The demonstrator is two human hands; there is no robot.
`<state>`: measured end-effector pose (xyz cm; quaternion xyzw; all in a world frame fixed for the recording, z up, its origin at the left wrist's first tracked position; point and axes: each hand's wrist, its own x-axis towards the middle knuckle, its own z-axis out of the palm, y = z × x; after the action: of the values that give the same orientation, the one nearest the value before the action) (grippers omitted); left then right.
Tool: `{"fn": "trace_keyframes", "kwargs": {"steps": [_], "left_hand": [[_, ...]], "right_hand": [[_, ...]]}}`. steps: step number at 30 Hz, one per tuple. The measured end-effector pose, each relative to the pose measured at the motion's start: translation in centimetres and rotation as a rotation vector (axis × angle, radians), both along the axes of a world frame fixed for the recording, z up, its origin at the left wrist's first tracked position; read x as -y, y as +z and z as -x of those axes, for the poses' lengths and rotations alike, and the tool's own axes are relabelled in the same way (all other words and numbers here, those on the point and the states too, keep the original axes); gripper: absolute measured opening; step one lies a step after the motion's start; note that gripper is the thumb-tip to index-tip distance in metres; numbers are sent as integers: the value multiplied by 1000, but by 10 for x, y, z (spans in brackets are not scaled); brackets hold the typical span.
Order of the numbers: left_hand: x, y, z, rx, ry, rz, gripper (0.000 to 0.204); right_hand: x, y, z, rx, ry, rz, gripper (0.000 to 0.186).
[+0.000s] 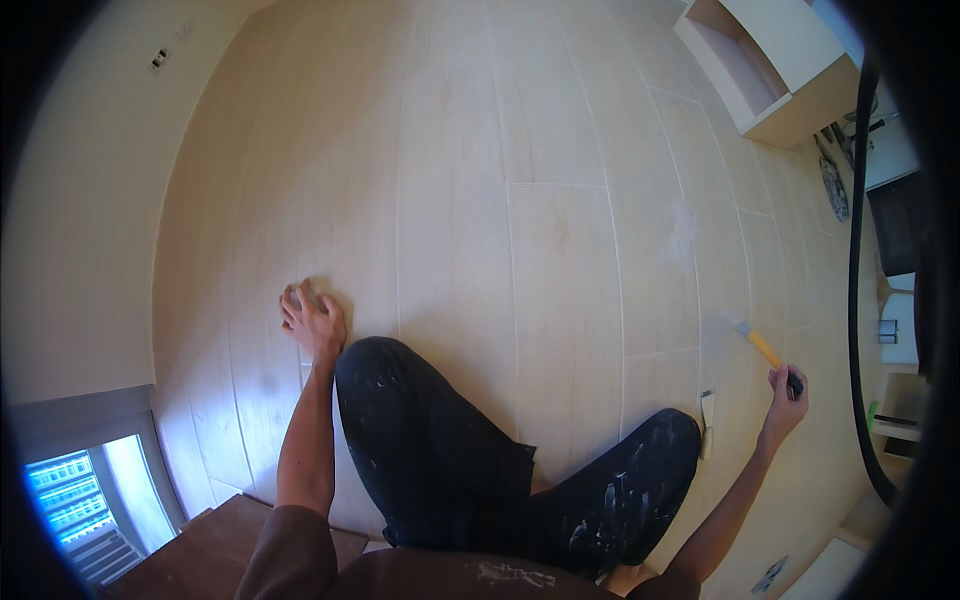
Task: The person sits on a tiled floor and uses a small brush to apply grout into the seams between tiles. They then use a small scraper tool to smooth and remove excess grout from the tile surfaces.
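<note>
My right hand [788, 396] grips the dark end of a brush [763, 348] with a yellow handle. Its pale tip points up and left, close to the light wood-look planks [450, 220]. Far to the left, beyond my left knee, my left hand [316, 322] is curled down against the planks. Something small and greyish shows between its fingers, mostly hidden by them. A narrow flat tool, like a scraper [706, 422], lies just right of my right knee.
A pale open-fronted cabinet [765, 65] stands at the far right. A thick black cable [862, 250] hangs down the right side, with tools [832, 185] behind it. At the lower left are a window [85, 500] and a brown board [215, 550]. A whitish smudge [683, 235] marks the planks.
</note>
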<state>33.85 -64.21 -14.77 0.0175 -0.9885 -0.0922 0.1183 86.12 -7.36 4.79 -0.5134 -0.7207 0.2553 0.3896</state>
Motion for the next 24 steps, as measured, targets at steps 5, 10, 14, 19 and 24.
{"fn": "trace_keyframes", "kwargs": {"steps": [5, 10, 14, 19, 24], "left_hand": [[0, 0, 0, -14, -18, -10, 48], [-1, 0, 0, 10, -1, -17, 48], [-1, 1, 0, 19, -2, -26, 49], [-1, 3, 1, 16, 2, -20, 48], [1, -1, 2, -7, 5, -20, 49]], "right_hand": [[130, 83, 68, 167, 372, 237, 13], [221, 62, 140, 311, 757, 450, 16], [252, 24, 179, 454, 1104, 464, 21], [248, -13, 216, 582, 1190, 604, 22], [180, -47, 292, 376, 1029, 472, 18]]}}
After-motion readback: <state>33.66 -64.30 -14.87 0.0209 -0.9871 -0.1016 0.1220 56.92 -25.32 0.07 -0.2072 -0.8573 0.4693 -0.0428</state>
